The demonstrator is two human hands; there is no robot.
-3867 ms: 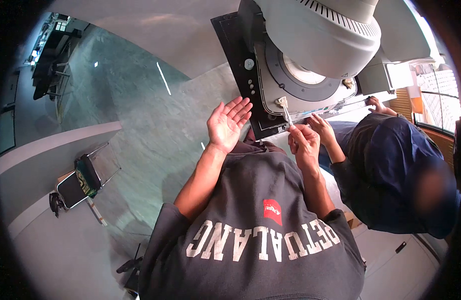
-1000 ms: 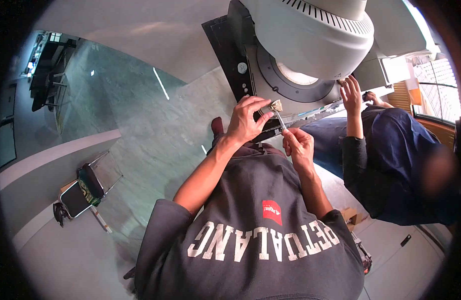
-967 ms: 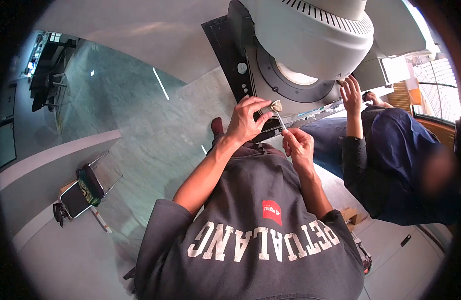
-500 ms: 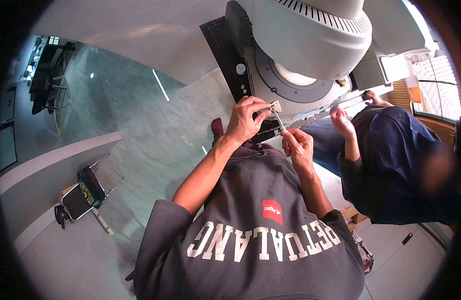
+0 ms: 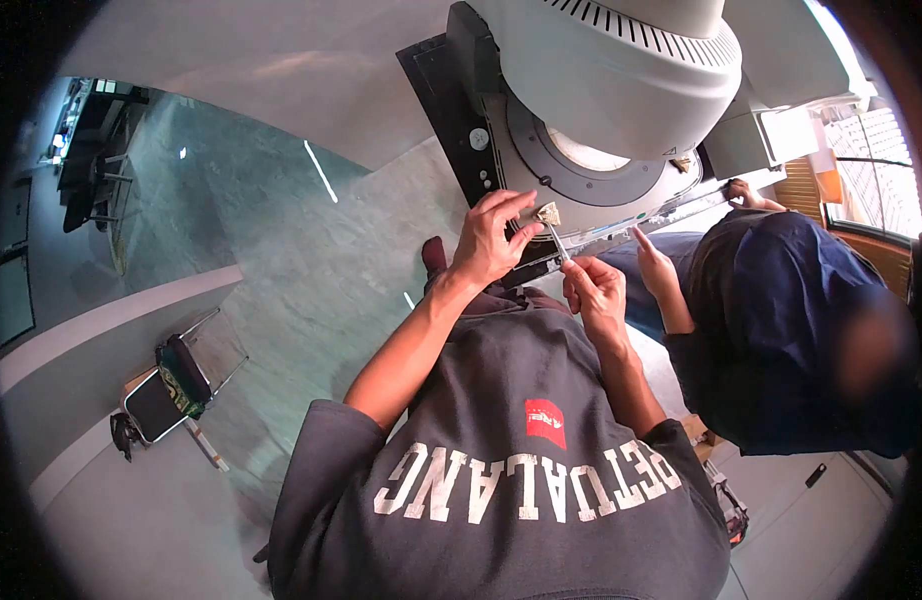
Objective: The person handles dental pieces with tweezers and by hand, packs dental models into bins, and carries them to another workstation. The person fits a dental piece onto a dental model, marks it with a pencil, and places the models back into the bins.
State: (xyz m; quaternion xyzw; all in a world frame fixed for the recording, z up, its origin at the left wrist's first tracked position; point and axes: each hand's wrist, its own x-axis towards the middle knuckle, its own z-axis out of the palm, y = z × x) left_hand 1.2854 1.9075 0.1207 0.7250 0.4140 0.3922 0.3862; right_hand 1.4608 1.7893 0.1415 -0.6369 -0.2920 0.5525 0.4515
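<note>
My right hand [image 5: 593,288] is closed on thin metal tweezers [image 5: 558,241], which point up and to the left. At their tip is a small, crumpled, beige-brown piece [image 5: 548,214], in front of the rim of a round grey machine plate [image 5: 591,185]. My left hand [image 5: 493,240] is just left of the piece, with its thumb and fingers apart and nothing visible between them. Whether a fingertip touches the piece is too small to tell.
Above the plate hangs a large white machine head [image 5: 621,80]. A co-worker in dark blue [image 5: 781,320] is close on the right, with one hand [image 5: 659,268] near my right hand. A folding chair [image 5: 161,400] stands at the left.
Since the earliest frame, my left hand has turned from palm up and moved beside the piece; its fingers have just opened slightly. The co-worker's nearer hand has moved down from the machine.
</note>
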